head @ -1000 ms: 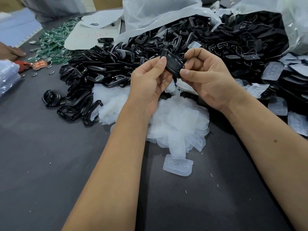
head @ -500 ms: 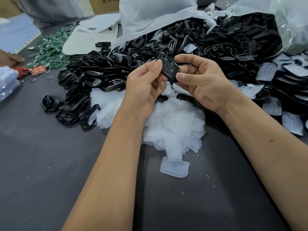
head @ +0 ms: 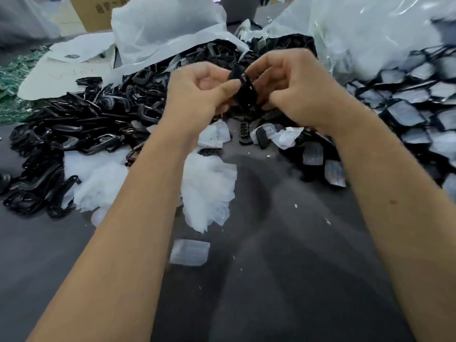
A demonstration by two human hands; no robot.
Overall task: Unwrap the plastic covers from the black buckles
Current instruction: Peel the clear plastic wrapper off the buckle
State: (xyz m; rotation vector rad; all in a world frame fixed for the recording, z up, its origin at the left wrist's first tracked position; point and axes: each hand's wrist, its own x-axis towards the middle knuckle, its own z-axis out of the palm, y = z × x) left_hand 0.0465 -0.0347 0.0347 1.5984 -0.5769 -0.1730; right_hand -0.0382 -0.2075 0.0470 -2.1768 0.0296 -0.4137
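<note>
Cardboard box (head: 92,12): dark printed characters, blurred, unreadable. No other text legible.

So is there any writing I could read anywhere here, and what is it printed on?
Cardboard box: dark printed characters, about four, too blurred to read.
White sheet: faint red scribble, not legible.
Black buckle held between the left hand and the right hand: no text visible.
Nothing else shows writing.

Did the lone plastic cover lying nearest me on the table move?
No. The plastic cover lies just below the white cover pile as before; only the camera shifted.
</note>
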